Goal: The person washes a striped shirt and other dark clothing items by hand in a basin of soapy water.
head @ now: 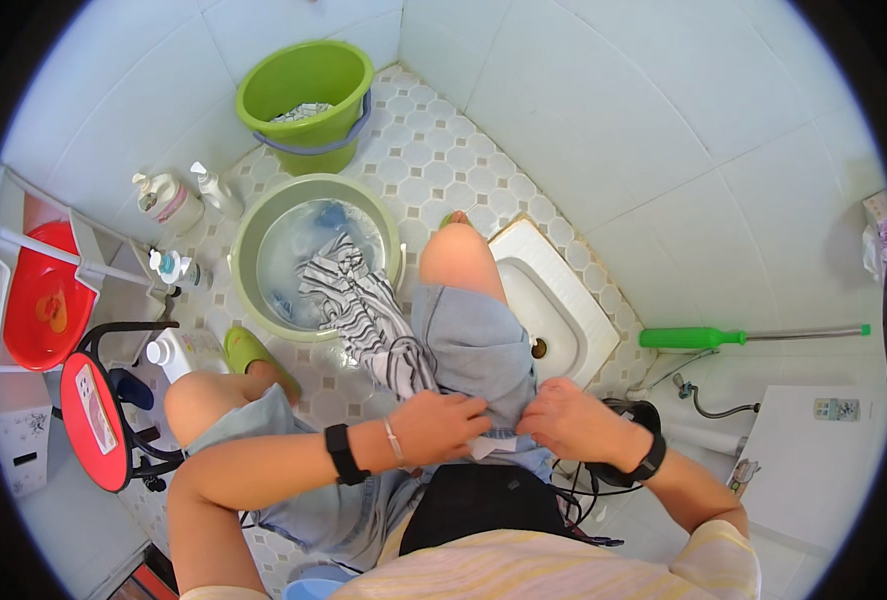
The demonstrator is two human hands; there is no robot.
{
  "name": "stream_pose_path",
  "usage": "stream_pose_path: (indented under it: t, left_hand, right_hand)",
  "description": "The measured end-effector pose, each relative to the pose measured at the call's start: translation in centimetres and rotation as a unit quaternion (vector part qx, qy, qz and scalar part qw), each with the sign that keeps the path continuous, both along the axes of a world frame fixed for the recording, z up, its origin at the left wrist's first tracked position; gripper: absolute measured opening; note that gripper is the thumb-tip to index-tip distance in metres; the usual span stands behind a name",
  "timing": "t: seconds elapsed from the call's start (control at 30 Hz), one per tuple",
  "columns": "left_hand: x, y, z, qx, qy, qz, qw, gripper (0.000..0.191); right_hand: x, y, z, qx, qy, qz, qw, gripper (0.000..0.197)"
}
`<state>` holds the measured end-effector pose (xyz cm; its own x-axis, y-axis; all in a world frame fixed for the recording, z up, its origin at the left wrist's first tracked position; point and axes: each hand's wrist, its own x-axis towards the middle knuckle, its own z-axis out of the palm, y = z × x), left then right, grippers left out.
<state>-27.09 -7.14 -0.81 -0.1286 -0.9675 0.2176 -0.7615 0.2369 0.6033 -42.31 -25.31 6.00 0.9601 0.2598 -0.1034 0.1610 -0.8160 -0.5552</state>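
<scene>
A black-and-white striped cloth [368, 322] trails out of a grey-green basin [242, 262] and over its rim towards my lap. Its near end meets my left hand [436, 427], whose fingers curl over the right leg of my denim shorts [473, 337]. What those fingers hold is hidden. My right hand [563, 420] is at the outer side of the same thigh, fingertips bent against the denim; a grip on it cannot be made out. Between the hands a small white piece [492, 448] shows. Cloudy water [286, 247] and some blue fabric [331, 216] are in the basin.
Behind the basin stands a green bucket [316, 154] with striped cloth inside. Pump bottles [170, 202] and a white jug [188, 351] are at the left, near a red-seated stool [95, 427]. A squat toilet [556, 300] lies right of my knee.
</scene>
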Motion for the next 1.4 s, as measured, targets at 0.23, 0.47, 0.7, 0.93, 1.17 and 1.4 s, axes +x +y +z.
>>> stream_pose_path:
  t: [0.23,0.47,0.7,0.93,1.17,1.4]
  left_hand:
    - [12.4,0.7,3.7,0.03,-0.078,0.451,0.889,0.032]
    - [23.5,6.5,4.7,0.209,0.117,0.38,0.893,0.024]
    - [24.8,8.5,4.5,0.044,0.484,0.422,0.766,0.013]
    - [27.2,9.4,2.6,0.223,0.314,0.428,0.818,0.031]
    - [27.4,1.7,-7.2,-0.176,0.779,0.444,0.405,0.026]
    - [25.9,0.2,-10.0,-0.126,0.848,0.31,0.411,0.031]
  right_hand:
    - [12.4,-3.3,11.0,0.14,-0.007,-0.108,0.984,0.004]
    - [30.7,5.8,4.4,0.535,0.011,-0.031,0.844,0.037]
    - [33.8,4.5,-8.6,0.142,0.053,0.098,0.984,0.049]
    - [36.1,2.3,-10.1,0.671,0.169,-0.165,0.702,0.036]
    - [35.5,8.6,-8.6,0.627,-0.015,-0.193,0.755,0.029]
    - [37.8,8.3,-9.0,0.201,-0.208,-0.188,0.938,0.025]
